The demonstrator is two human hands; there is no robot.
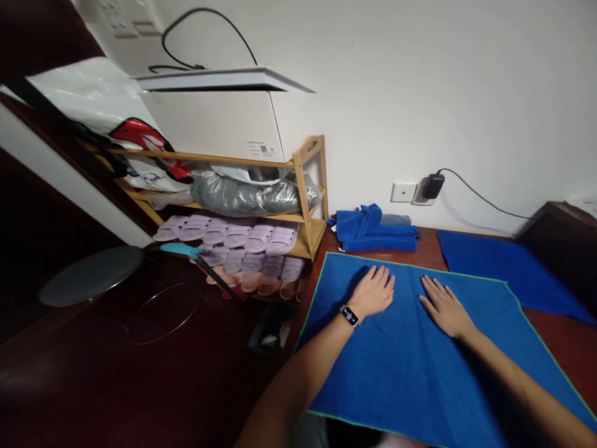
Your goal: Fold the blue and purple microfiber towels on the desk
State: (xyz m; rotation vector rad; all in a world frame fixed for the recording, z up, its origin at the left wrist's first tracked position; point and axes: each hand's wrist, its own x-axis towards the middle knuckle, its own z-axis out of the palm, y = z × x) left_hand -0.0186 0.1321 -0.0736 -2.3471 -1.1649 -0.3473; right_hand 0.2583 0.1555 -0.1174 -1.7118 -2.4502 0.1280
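Note:
A blue cloth with a green edge [401, 367] lies spread over the dark red-brown table [550, 336], its near side reaching the table's front. My left hand [374, 291] rests flat on the cloth's far left part, fingers outstretched, with a watch [349, 315] on the wrist. To its right, my right hand [445, 308] also lies on the cloth, palm down and fingers extended. Neither hand holds anything. Behind the cloth, against the wall, sits a pile of folded blue cloths [375, 233]. Another blue cloth [508, 267] lies flat at the right, partly under the green-edged one.
A wooden rack [310, 186] left of the table carries a white box [219, 124], a plastic-wrapped bundle [252, 194] and several lilac slippers [247, 236]. A round stool [93, 274] stands at the left. A black adapter [433, 185] is plugged into the wall, its cable running right.

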